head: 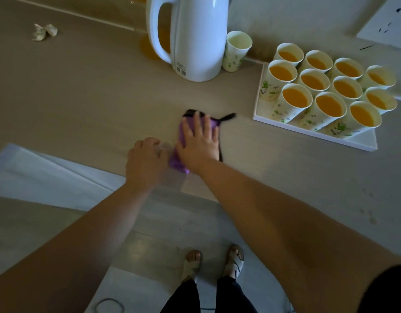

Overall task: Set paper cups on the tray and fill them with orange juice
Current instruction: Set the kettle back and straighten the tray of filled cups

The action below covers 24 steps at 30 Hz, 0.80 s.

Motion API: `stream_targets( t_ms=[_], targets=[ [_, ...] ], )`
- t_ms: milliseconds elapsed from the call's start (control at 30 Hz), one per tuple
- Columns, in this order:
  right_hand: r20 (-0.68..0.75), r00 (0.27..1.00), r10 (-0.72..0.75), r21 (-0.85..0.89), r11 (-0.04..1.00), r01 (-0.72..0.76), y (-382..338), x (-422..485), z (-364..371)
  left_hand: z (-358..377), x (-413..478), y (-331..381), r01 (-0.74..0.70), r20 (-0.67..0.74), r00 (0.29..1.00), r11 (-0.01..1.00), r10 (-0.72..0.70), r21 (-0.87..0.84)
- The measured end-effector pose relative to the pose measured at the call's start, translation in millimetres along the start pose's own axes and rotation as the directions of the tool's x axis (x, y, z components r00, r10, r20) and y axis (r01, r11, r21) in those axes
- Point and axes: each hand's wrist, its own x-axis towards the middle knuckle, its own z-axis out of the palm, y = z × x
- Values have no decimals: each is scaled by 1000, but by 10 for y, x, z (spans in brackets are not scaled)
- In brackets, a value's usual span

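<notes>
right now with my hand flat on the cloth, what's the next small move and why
Probably lift the right hand off the purple cloth and fetch the empty cup standing beside the white jug. The eleven filled cups on the tray already hold juice, and the tray's near right corner is bare, so that cup likely belongs there.
</notes>
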Motion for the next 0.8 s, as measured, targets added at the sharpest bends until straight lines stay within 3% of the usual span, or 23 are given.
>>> stream_targets(
  t_ms=[67,133,200,300,367,467,533,600,700,767,800],
  targets=[
    [0,986,-167,10,986,167,-27,-312,82,29,-94,107,-56,-143,989,996,45,-71],
    [-16,979,-201,6,979,202,271,-548,118,88,-209,271,-159,-198,971,980,132,-123],
    [-18,995,-103,-24,994,103,838,-804,66,246,-404,516,-284,-124,956,945,266,-161],
    [-67,973,223,39,975,-221,1492,-1137,39,568,-662,861,-399,62,908,899,415,-180],
    [-68,953,295,86,954,-289,1580,-1304,67,762,-798,1136,-426,158,877,886,454,-186],
    [-48,996,79,72,995,-76,1698,-1625,116,1010,-911,1541,-414,235,867,898,439,-150],
    [-72,995,64,42,997,-61,2109,-1904,132,1161,-981,1756,-404,289,866,912,407,-74],
    [-117,966,229,70,972,-222,2697,-2153,134,1309,-1089,1951,-414,347,859,909,378,36],
    [-94,833,545,191,831,-522,3310,-2255,30,1509,-1236,2209,-425,389,857,890,337,165],
    [-111,786,608,240,784,-572,3232,-2026,-13,1574,-1248,2298,-390,395,873,897,287,210],
    [-113,806,581,243,802,-545,3205,-1931,-27,1661,-1295,2398,-374,396,881,895,260,244]
  ],
)
